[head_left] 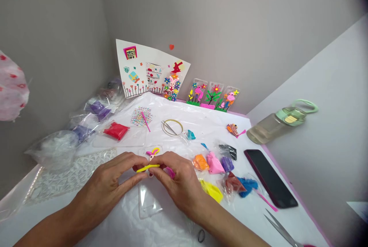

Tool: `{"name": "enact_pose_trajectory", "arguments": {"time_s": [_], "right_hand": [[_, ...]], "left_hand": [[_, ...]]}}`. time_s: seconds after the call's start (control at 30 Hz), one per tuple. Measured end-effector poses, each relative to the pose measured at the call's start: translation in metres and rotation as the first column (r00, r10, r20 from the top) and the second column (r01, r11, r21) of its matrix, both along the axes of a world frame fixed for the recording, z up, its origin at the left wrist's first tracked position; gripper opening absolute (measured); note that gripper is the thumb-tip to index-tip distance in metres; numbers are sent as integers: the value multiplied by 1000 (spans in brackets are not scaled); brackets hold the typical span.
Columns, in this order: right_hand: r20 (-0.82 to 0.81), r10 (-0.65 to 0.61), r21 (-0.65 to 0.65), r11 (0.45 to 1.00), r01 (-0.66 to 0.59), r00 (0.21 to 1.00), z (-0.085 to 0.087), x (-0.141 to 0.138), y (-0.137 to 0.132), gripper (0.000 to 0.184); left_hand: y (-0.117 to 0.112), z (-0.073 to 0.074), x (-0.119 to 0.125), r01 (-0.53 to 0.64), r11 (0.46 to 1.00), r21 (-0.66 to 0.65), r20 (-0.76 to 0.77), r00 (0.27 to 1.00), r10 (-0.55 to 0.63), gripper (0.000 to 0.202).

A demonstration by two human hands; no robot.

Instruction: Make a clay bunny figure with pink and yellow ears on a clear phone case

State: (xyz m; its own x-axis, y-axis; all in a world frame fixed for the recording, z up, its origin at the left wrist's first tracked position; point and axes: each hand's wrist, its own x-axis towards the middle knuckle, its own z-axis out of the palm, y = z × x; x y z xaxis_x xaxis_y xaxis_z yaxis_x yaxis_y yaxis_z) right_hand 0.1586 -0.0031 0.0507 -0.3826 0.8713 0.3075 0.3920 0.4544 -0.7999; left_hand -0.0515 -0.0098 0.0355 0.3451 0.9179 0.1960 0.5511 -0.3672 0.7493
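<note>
A thin strip of yellow modelling clay (147, 167) is pinched at both ends between my two hands. My left hand (115, 174) grips its left end with thumb and fingertips. Thumb and forefinger of my right hand (179, 172) close on the other end. Below lies a clear phone case (150, 203), flat on the white sheet. At its upper end sits a small clay figure (152, 155) with a pink and a yellow loop on top. My fingers and the strip cover the figure's lower part. A bit of magenta clay (170, 172) peeks out behind my right fingers.
Bagged clay in orange (200, 162), yellow (212, 190) and red (116, 130) lies around. At right are a smartphone (270, 178), scissors (281, 229) and a bottle (276, 124). Behind stand decorated phone cases (213, 95) and a drawing (143, 70). A bangle (172, 127) lies mid-table.
</note>
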Motion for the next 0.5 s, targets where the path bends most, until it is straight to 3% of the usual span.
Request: {"name": "enact_pose_trajectory", "arguments": {"time_s": [0.17,0.33,0.5], "right_hand": [[-21,-1,5,1000,1,1000,-1,1,1,12],[-14,14,56,998,-13,1000,0,2,0,7],[56,40,68,997,-43,998,3,1,0,9]], "left_hand": [[-1,0,-1,13,999,43,7,1000,-13,18],[-1,-2,0,-53,997,49,-1,999,53,22],[-2,0,1,-54,996,74,15,998,53,19]]}}
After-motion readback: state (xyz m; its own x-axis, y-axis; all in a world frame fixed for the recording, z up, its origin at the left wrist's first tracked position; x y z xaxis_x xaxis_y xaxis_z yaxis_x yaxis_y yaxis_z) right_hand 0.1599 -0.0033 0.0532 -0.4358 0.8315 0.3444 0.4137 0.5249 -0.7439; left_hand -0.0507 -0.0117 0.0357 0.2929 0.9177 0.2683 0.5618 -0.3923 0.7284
